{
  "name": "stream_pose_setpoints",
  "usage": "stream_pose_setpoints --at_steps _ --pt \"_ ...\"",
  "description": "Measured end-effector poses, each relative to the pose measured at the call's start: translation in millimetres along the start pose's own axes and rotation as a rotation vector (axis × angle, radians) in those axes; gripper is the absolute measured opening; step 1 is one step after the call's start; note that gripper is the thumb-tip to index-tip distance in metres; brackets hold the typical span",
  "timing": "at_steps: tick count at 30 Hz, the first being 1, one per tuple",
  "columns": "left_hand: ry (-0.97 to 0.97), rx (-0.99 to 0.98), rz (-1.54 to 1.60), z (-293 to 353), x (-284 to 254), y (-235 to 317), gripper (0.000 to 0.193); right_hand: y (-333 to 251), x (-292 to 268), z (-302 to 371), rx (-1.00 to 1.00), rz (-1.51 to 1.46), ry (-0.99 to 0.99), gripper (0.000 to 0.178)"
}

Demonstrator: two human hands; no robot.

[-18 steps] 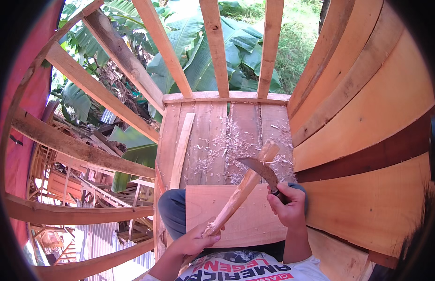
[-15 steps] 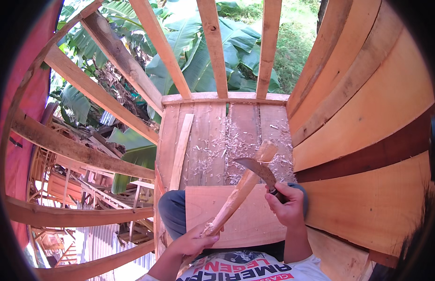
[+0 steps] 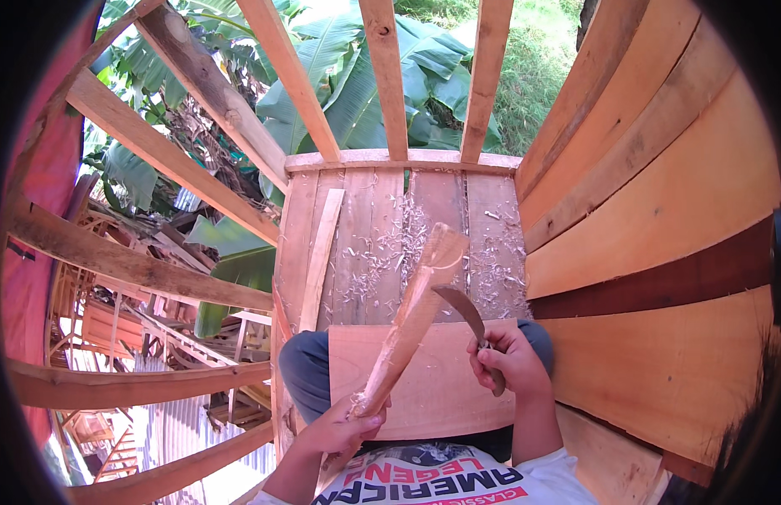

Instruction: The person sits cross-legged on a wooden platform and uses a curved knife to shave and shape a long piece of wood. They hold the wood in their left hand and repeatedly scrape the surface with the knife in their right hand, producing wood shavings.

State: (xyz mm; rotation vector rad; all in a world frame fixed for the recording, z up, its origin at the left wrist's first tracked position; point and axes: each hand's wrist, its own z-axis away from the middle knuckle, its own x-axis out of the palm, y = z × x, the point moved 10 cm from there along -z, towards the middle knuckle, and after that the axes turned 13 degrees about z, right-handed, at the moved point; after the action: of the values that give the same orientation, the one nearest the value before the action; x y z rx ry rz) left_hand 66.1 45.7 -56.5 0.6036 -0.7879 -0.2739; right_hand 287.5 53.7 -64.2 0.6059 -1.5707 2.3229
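Note:
My left hand [image 3: 344,431] is closed round the lower end of a long piece of wood [image 3: 407,320]. The piece slants up and away to the right, broader at its far end, with rough, pale cut faces. My right hand [image 3: 510,360] grips the handle of a curved knife [image 3: 464,310]. Its dark, hooked blade points up and left, just right of the wood; I cannot tell whether they touch. Under both lies a flat wooden board [image 3: 458,387] across my lap.
Curled shavings [image 3: 382,269] litter the plank floor [image 3: 310,198]. A narrow wooden strip [image 3: 323,257] lies on it at the left. Wooden slats [image 3: 386,93] rail the far and left sides; a plank wall [image 3: 660,353] stands close on the right. Banana leaves [image 3: 357,101] show beyond the slats.
The wood has swung left and steeper, its broad end now farther up the view. The knife has shifted slightly right and turned more upright. Both hands keep their holds.

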Motion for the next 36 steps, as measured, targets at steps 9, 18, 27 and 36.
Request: stream_pose_setpoints --at_steps 9,18,27,36 --pt "-0.011 0.044 0.125 1 -11 8 0.034 -18 -7 15 -0.122 0.219 0.133 0.024" --pt "0.009 -0.117 -0.117 -6 -4 -10 0.031 9 33 21 0.066 0.132 -0.234 0.033" --pt "0.019 -0.079 -0.333 2 -4 -4 0.035 -13 14 24 0.018 0.177 0.1 0.032" --pt "-0.034 -0.089 -0.253 -4 9 -4 0.033 -53 10 47 -0.585 0.858 0.695 0.035"
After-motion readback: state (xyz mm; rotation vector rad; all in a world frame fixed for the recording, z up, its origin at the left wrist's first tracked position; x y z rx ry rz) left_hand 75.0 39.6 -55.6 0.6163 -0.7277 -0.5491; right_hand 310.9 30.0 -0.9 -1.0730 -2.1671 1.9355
